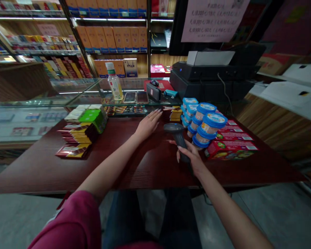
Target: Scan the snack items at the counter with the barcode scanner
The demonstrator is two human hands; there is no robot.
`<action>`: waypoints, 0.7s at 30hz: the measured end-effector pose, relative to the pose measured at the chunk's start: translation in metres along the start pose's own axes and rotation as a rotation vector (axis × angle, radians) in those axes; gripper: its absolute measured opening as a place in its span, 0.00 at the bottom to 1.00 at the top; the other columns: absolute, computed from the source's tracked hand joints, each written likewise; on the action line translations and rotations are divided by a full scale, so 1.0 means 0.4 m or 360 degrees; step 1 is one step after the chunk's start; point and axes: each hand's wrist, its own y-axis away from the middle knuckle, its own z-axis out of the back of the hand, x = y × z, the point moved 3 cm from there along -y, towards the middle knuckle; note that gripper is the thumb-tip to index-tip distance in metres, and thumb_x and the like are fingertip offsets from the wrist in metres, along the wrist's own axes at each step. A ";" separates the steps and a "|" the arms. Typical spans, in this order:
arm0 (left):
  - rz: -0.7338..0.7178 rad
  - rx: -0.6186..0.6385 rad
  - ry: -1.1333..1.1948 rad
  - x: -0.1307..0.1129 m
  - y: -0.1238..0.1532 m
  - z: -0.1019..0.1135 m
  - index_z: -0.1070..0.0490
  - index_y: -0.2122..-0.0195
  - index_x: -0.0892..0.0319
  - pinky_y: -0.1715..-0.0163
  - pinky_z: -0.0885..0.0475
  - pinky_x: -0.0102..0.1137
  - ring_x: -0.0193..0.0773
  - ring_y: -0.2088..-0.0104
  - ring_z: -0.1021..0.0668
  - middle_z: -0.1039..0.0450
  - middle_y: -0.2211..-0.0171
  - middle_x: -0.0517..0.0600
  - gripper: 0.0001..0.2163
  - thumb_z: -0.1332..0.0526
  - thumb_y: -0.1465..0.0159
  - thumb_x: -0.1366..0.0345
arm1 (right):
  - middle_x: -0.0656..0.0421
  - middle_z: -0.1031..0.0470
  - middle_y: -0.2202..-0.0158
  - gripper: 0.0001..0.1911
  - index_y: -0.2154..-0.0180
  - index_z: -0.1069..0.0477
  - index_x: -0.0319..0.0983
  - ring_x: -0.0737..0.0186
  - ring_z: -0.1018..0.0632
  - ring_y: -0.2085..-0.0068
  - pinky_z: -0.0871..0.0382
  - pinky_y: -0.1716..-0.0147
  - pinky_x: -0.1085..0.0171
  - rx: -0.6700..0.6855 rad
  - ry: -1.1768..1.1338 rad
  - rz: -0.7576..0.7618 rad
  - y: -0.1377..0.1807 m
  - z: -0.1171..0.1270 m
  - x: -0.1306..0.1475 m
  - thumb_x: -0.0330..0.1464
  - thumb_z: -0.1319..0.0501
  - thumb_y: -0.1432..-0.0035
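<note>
My right hand point(190, 155) is wrapped round the handle of a dark barcode scanner point(180, 138), its head just above the tabletop. My left hand point(149, 123) reaches forward with fingers stretched out, and nothing shows in it. Just beyond its fingertips is a stack of yellow and brown flat packets point(172, 113). Blue-lidded tubs point(209, 126) stand in stacks right of the scanner, beside red boxes point(230, 145). At the left lie piled brown and yellow packets point(76, 136), with a green pack point(93, 119) behind them.
The dark red wooden table point(114, 162) meets a glass display counter point(90, 95). On the glass are a bottle point(114, 83), two phones and a dark case point(153, 91). A black cash drawer point(207, 84) stands at the back right, with white boxes point(295, 100) farther right.
</note>
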 end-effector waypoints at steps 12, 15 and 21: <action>0.0740 -0.0280 -0.0385 0.146 0.736 0.493 0.32 0.33 0.56 0.33 0.28 0.49 0.49 0.35 0.24 0.25 0.36 0.58 0.21 0.46 0.26 0.65 | 0.47 0.17 0.45 0.18 0.52 0.21 0.40 0.71 0.28 0.82 0.37 0.85 0.67 0.0671 -0.0196 -0.0164 0.009 -0.366 -0.026 0.39 0.29 0.43; 0.0930 -0.0185 -0.0379 0.188 0.823 0.545 0.35 0.31 0.61 0.30 0.32 0.50 0.50 0.30 0.30 0.30 0.33 0.61 0.24 0.46 0.27 0.65 | 0.46 0.16 0.46 0.17 0.55 0.20 0.38 0.72 0.29 0.82 0.39 0.85 0.67 0.0735 -0.0209 -0.0212 -0.003 -0.465 -0.065 0.39 0.29 0.44; 0.0962 0.0295 -0.0262 0.253 0.850 0.545 0.37 0.29 0.63 0.25 0.43 0.52 0.49 0.23 0.41 0.39 0.26 0.61 0.27 0.43 0.29 0.66 | 0.46 0.14 0.49 0.16 0.61 0.20 0.37 0.72 0.30 0.82 0.40 0.84 0.67 0.0736 -0.0219 -0.0281 -0.010 -0.573 -0.115 0.41 0.28 0.47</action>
